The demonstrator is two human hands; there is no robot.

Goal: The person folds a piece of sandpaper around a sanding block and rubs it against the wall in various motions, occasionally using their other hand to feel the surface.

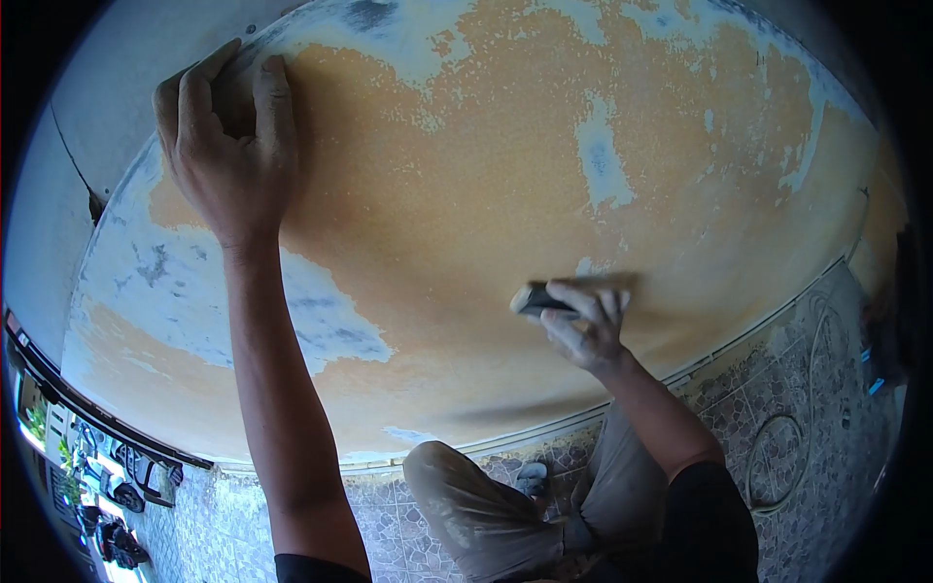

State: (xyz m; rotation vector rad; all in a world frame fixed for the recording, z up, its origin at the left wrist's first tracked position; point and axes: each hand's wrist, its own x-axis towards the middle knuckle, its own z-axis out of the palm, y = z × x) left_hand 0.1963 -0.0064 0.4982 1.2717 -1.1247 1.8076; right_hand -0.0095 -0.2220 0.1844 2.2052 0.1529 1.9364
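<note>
A large curved panel [437,204] fills most of the head view. Its surface is patchy, with tan-orange filler and areas of pale blue-white and grey. At the panel's upper left edge rests my left hand [225,146], dusty, its bent fingers apart and holding no tool. My right hand [591,325] is closed around a small dark sanding block [534,299] with a pale end. It is at the lower middle of the panel, against or very near the filler. My palm and fingers hide part of the block.
Below the panel is a stone-patterned tiled floor [719,428], with a looped hose [753,486] at the right. My bent knee [437,466] is close to the panel's lower edge. Vehicles and plants show at the far left.
</note>
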